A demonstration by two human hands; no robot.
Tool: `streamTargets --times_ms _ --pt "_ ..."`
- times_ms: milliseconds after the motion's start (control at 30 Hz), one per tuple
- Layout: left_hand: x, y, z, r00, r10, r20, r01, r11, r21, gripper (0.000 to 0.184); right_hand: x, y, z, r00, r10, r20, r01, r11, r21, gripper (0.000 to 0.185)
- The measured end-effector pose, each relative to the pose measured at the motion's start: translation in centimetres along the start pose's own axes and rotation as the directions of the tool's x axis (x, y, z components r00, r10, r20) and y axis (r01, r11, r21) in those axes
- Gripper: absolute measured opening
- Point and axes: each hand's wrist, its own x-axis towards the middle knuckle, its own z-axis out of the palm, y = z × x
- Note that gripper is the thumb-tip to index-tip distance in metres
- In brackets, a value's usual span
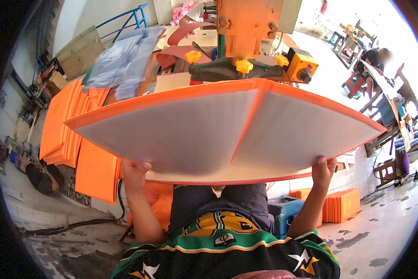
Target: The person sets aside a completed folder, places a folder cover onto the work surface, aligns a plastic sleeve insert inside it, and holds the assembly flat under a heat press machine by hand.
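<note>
Far left: stack of orange folders (62, 125), edges fanned unevenly. Just right of it and nearer, a second orange stack (97, 172) hangs lower. Beyond both, a pile of clear plastic sheets (125, 56) lies on the worktable, loosely layered.

Left hand (135, 173): closed on the near left edge of an open orange-bordered folder (171, 125), thumb on the upper face, remaining fingers mostly hidden.

Centre: the folder spans the space between the hands, in front of the torso. Two greyish panels face up, divided by an orange fold line right of the middle; the far edge bows upward at the fold. Directly behind stands a machine with an orange column (248, 28) and a dark bracket (213, 70) fitted with yellow knobs (244, 66).

Right of centre: blue container (283, 211) low beside the legs; yellow control box (303, 65) with black dial, on the machine's right.

Right hand (324, 168): gripping the folder's near right edge, thumb on top. Below, a row of orange folders (341, 206) stands on the floor. Far right, a seated person (371, 60) beside a tilted board
</note>
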Motion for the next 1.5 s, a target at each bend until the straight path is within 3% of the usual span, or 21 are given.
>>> streamTargets --times_ms 300,400,467,767,867,1000,1167,1267,1367,1500 --pt "0.0 -1.5 -1.1 0.998 0.059 0.033 -0.058 0.998 -0.015 0.083 0.1 0.5 0.2 0.996 0.088 -0.032 -0.087 0.996 0.018 0.067" --pt "-0.3 -3.3 -3.1 0.998 0.059 0.024 -0.058 0.997 -0.053 0.088 0.4 -0.6 2.1 0.991 0.041 -0.126 -0.058 0.99 -0.131 0.077" --pt "-0.5 -4.6 -4.3 0.999 0.043 0.024 -0.041 0.996 -0.078 0.094 0.4 0.2 0.7 0.999 0.025 -0.033 -0.024 1.0 0.02 0.067" --pt "-0.2 -3.7 -2.5 0.99 0.131 -0.05 -0.132 0.99 -0.039 0.058 -0.1 1.0 0.2 0.999 0.015 -0.047 -0.013 0.999 0.053 0.069" --pt "-0.3 -3.6 -2.5 0.99 0.137 0.011 -0.136 0.987 -0.09 0.054 0.1 0.8 0.6 0.998 -0.002 -0.061 0.006 0.998 0.061 0.07" --pt "-0.3 -4.0 -2.6 0.989 0.139 -0.045 -0.141 0.988 -0.06 0.046 0.0 1.3 0.2 0.998 -0.018 -0.064 0.023 0.997 0.068 0.07" --pt "-0.3 -4.5 -2.6 0.973 0.227 -0.048 -0.225 0.973 0.043 0.043 -0.7 1.9 -0.3 0.996 0.088 -0.007 -0.087 0.994 0.069 0.062" --pt "-1.1 -3.9 -3.0 0.987 0.128 -0.101 -0.134 0.99 -0.054 0.041 -0.4 0.0 2.1 0.998 0.063 -0.015 -0.064 0.995 -0.082 0.051" --pt "-2.3 0.2 -1.8 0.969 -0.048 -0.241 0.068 0.995 0.078 0.037 -0.2 -3.6 7.0 0.983 0.116 -0.144 -0.144 0.969 -0.202 0.057" --pt "-3.0 7.5 0.7 0.952 0.0 -0.305 0.063 0.978 0.197 0.04 -1.0 -8.0 12.6 0.969 0.242 -0.045 -0.244 0.92 -0.306 0.047"
